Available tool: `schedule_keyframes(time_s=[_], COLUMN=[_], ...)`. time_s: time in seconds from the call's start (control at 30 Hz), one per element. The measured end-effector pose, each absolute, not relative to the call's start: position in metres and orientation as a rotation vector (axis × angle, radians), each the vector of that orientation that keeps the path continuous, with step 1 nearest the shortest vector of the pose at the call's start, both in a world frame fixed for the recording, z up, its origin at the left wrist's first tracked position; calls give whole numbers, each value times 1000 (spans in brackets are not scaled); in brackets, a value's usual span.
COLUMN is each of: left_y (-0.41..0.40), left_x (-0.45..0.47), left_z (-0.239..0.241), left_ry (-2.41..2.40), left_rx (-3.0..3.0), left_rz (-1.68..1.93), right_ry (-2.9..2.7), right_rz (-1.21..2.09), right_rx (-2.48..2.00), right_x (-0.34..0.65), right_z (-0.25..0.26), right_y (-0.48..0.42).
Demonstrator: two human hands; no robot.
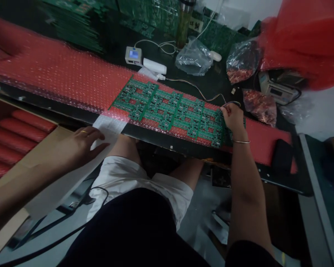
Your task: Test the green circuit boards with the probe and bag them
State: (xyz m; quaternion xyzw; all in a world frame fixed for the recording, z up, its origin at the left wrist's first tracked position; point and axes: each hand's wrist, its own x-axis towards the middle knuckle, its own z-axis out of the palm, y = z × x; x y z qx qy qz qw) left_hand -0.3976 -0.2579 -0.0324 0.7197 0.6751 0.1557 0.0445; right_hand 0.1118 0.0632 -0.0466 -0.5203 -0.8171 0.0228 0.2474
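Note:
Across the bench lies a green circuit board panel (167, 111), made of several joined boards, on red bubble wrap (80, 74). My right hand (233, 116) is at the panel's right end, thumb and fingers pinched together. A thin multi-wire cable (196, 86) runs to these fingers from a white plug (161, 77) behind the panel; the end in my grip is hidden. My left hand (79, 146) hovers left of the panel, near a strip of white paper (110, 126). Its fingers are apart and bent, holding nothing.
Behind the panel stand a small white device with a lit screen (133, 55) and a white cylinder (155, 66). Bags of small reddish parts (258, 105) and a black object (282, 155) are at right. Stacked green boards (75, 27) sit back left; red rolls (19, 137) fill a box.

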Motion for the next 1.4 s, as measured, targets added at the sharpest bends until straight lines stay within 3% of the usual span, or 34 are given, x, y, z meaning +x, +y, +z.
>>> schedule_keyframes(time_s=[0.17, 0.53, 1.17, 1.4], left_y=[-251, -249, -247, -247], left_x=[-399, -411, -409, -408], left_z=[-50, -79, -118, -117], left_ry=[2126, 1998, 1957, 1983], left_rx=[2220, 2378, 2327, 2320], left_rz=[743, 678, 1084, 1073], right_ry=[-2249, -2197, -2071, -2078], right_rz=[-26, -195, -44, -63], right_rx=[-1480, -1705, -1674, -1677], right_x=[108, 116, 107, 111], right_z=[-43, -59, -50, -55], right_y=[61, 66, 52, 58])
